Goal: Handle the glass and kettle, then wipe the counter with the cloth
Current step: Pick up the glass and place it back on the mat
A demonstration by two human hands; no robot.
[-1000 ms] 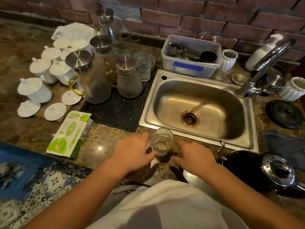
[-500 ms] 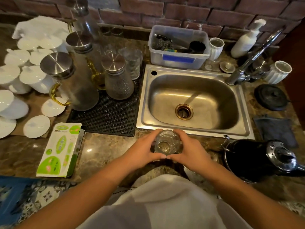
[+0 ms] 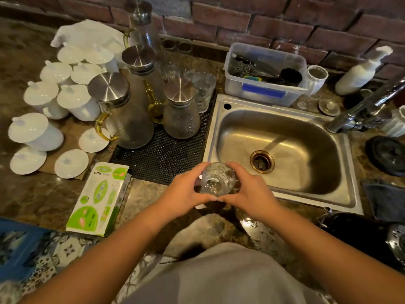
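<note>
The counter [image 3: 43, 194] is brown marbled stone. Left of the grip lies a green box [image 3: 98, 199]; beyond it a black mat [image 3: 166, 159] and white lids [image 3: 71, 163]. Right of the grip sit a dark cloth [image 3: 385, 200] and black kettle [image 3: 363, 235]; just behind it, the sink [image 3: 282, 145].

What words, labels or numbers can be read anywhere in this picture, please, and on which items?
Green and white box: has print on its oval patches and side, all too blurred to read.
Blue label on the plastic tub: no text can be made out.
White pump bottle: no label shows.
Nothing else carries visible text.
</note>
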